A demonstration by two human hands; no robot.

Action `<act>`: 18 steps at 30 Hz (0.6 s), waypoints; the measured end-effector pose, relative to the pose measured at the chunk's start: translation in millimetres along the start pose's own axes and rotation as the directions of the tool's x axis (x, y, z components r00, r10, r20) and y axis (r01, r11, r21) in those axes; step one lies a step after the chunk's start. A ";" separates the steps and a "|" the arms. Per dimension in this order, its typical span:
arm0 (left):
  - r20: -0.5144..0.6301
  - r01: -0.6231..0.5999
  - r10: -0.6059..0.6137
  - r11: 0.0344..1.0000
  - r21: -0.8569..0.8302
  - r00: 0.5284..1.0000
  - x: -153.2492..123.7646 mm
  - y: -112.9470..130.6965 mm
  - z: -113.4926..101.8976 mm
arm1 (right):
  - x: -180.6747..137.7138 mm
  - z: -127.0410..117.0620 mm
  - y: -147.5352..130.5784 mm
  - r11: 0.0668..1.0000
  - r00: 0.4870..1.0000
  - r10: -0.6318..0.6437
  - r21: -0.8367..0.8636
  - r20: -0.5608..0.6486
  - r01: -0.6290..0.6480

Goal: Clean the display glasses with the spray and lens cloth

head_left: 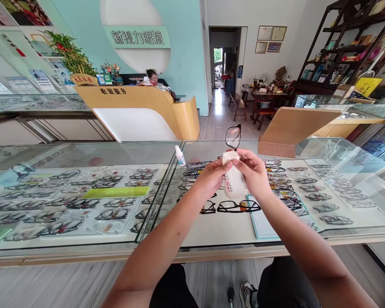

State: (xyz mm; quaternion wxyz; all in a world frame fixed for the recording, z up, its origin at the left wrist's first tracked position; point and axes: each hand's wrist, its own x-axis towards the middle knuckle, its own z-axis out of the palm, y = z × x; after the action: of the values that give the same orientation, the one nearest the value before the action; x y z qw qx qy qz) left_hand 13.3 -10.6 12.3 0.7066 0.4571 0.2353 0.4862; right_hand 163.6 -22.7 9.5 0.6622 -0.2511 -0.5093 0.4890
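Both hands meet above the glass display counter. A pair of dark-framed eyeglasses (233, 137) is held up on its side, one lens showing above the fingers; the rest is hidden by the fingers and a pale cloth (235, 184). My left hand (214, 174) is closed, thumb and fingers pinching the cloth against the glasses. Closed as well, my right hand (253, 170) pinches the same cloth and glasses from the other side, some of its fingers behind them. A small white spray bottle (180, 156) stands on the counter top, left of my hands.
Under the glass of the counter (160, 252) lie rows of eyeglasses (239, 207). A brown board-like stand (297, 128) rises on the right of the counter. Beyond it is a reception desk (186, 115) with a person (152, 77) behind it, and a doorway (226, 64).
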 end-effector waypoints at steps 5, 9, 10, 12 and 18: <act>-0.041 -0.092 0.101 0.979 0.184 0.994 0.2 -3.5 -1.4 | 1.5 -1.7 1.0 0.998 0.999 0.032 0.053 -0.003 -0.032; -0.068 -0.132 0.163 0.937 0.324 0.984 -0.9 -6.3 -0.5 | 1.1 -0.1 -0.4 0.997 0.999 0.040 0.063 -0.014 -0.039; -0.067 -0.141 0.174 0.928 0.344 0.982 -1.3 -6.7 -0.6 | 1.0 0.3 -1.1 0.997 0.999 0.045 0.065 -0.015 -0.044; -0.055 -0.154 0.187 0.917 0.367 0.981 -1.8 -7.0 -1.1 | 1.0 0.7 -2.5 0.997 0.999 0.054 0.063 -0.007 -0.054; 0.052 -0.192 0.185 0.930 0.313 0.981 -3.1 -4.7 -2.7 | 2.0 -1.5 -4.6 0.998 0.999 0.041 0.054 0.036 -0.043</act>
State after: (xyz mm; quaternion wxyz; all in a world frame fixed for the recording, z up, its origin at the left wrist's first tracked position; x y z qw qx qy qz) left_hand 12.1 -12.8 6.5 0.5769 0.5902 0.2575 0.5026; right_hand 166.8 -22.4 13.7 0.6494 -0.2349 -0.5020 0.5207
